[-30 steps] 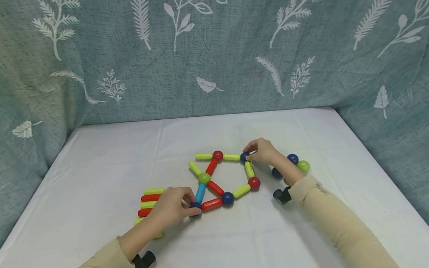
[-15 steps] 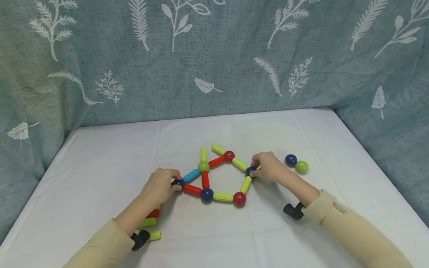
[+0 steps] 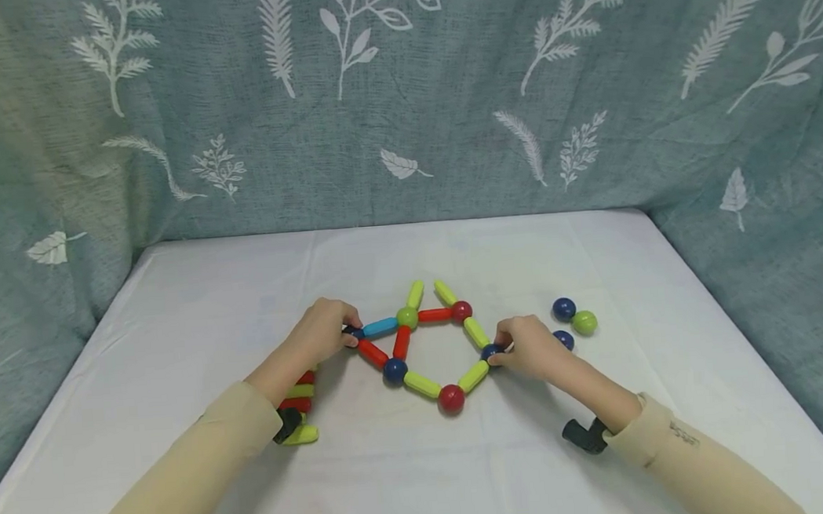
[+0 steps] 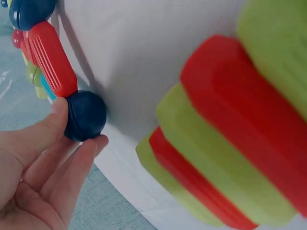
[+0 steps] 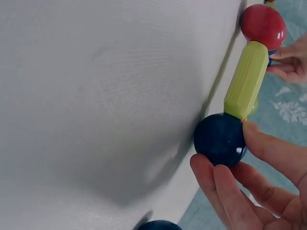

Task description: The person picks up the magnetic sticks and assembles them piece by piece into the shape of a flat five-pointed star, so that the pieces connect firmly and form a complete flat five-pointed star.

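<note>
A frame of magnetic sticks and balls lies on the white cloth in the head view. My left hand [image 3: 317,331] pinches the dark blue ball [image 4: 86,116] at its left corner between thumb and fingers. A blue stick [image 3: 380,327] and a red stick [image 4: 52,60] run from that ball. On the right side, my right hand [image 3: 533,348] pinches another dark blue ball [image 5: 219,139], joined to a yellow-green stick [image 5: 246,80] leading to a red ball [image 3: 452,399]. From the green ball [image 3: 407,318] and the far red ball [image 3: 461,310], two yellow-green sticks point away with free ends.
Loose red and yellow-green sticks [image 4: 225,172] lie beneath my left forearm, partly hidden by it. Beyond my right hand sit a loose green ball [image 3: 585,322] and blue balls [image 3: 564,309]. A patterned cloth [image 3: 402,100] hangs behind the table.
The whole frame has turned clockwise on the table. My left hand has moved away with its blue ball, while my right hand has come nearer with the other. Both grips stay.
</note>
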Available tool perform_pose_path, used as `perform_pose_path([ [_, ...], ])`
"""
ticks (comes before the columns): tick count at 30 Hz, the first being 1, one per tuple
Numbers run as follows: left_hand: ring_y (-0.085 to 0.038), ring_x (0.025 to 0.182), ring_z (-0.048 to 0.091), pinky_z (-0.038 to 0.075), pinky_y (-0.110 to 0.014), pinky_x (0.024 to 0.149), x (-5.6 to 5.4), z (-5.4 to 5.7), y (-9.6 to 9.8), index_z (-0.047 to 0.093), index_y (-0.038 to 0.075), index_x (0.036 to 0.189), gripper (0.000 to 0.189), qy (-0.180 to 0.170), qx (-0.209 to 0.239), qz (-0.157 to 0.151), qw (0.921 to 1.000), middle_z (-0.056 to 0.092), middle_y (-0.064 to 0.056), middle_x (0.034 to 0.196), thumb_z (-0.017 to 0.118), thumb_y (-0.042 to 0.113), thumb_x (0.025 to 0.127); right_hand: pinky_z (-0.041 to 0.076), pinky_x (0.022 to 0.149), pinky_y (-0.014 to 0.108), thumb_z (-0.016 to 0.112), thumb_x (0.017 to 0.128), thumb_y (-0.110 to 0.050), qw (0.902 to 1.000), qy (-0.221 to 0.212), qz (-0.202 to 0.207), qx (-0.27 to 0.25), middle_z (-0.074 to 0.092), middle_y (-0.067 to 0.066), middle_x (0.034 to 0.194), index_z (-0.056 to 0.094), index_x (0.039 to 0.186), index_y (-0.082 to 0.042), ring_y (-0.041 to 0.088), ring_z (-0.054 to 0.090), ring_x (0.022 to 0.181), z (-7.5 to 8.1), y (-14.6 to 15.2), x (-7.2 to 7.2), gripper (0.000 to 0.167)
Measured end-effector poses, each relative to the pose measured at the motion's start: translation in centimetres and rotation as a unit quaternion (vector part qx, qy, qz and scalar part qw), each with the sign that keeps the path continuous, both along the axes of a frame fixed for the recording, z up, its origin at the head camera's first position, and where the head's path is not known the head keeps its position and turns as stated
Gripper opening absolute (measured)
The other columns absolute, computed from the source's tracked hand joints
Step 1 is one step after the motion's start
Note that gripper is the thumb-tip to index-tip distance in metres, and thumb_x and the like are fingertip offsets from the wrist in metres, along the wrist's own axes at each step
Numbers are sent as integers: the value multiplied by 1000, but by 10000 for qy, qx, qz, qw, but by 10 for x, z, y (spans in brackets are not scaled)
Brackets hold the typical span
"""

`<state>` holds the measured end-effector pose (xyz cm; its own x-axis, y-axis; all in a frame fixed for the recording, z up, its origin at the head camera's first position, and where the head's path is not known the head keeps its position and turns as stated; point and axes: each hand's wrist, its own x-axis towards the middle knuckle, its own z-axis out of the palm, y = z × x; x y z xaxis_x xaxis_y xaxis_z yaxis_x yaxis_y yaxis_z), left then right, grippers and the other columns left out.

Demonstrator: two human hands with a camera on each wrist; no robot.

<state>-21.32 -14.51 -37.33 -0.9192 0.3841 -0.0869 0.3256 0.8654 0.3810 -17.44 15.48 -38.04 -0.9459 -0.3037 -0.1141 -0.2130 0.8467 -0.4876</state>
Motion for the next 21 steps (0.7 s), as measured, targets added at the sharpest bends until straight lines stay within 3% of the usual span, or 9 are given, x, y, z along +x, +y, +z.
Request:
perform_pose_path([
  [7,-28,96,59,45,-41,87,-8,5,4,70,4,87,13,-338,-21,-46,9994,68,-10,92,74,4,74,50,63,26,74,76,-12,9995,-184,41,-256,63,1,77,64,81,-5,13,59,72,0,11,-1,13],
  [10,-28,97,59,44,-41,87,-9,5,4,70,3,88,13,-411,-32,-89,9991,69,-9,93,74,4,75,51,68,30,72,78,-11,9983,-44,92,-570,66,3,82,66,86,-4,17,61,76,3,25,-5,11],
  [14,-28,99,59,44,-42,88,-9,6,2,70,3,90,15,-419,-37,-70,9991,68,-10,95,73,4,75,51,77,35,67,83,-11,9894,225,72,-1432,67,9,93,66,97,0,23,62,87,8,53,-14,17],
  [17,-29,99,58,44,-42,88,-9,7,2,70,3,91,16,-405,-10,-54,9992,68,-11,96,73,4,76,50,81,32,64,86,-12,9792,279,-156,-2003,66,14,99,65,102,2,25,62,93,11,77,-21,22],
  [21,-29,97,59,45,-42,87,-10,6,3,70,2,92,17,-339,37,-71,9994,68,-12,96,73,4,75,48,80,22,64,87,-17,9745,269,-480,-2176,63,18,105,63,106,4,17,61,95,10,105,-26,29],
])
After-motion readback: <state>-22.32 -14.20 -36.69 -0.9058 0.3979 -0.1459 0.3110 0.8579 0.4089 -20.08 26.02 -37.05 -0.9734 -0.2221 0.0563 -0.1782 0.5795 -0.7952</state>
